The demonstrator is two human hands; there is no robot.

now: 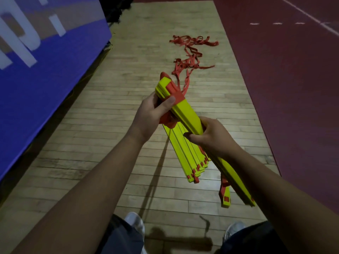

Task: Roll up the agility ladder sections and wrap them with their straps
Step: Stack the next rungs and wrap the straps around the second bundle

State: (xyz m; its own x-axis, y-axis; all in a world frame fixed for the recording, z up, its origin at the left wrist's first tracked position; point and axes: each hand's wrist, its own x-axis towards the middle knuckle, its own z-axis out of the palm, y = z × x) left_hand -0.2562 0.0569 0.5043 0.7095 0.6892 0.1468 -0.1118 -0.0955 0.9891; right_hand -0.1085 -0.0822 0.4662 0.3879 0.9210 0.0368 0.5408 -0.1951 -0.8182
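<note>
Agility ladder (189, 114) is held in the air over the wood floor (110, 125), in front of the person. Flat yellow rungs are stacked, with a red band across the far end. Left hand (154, 110) clenches that end, thumb on the band. Right hand (211, 136) grasps the top rung lower down. Lower rungs fan out beneath. Loose red strap (190, 50) trails to a tangled heap on the floor.

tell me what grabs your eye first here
The bright yellow slats stand out mid-frame, gripped by the left hand near the top and the right hand lower down. Beyond them, red straps lie tangled on the wooden floor, with a blue panel at the left.
</note>
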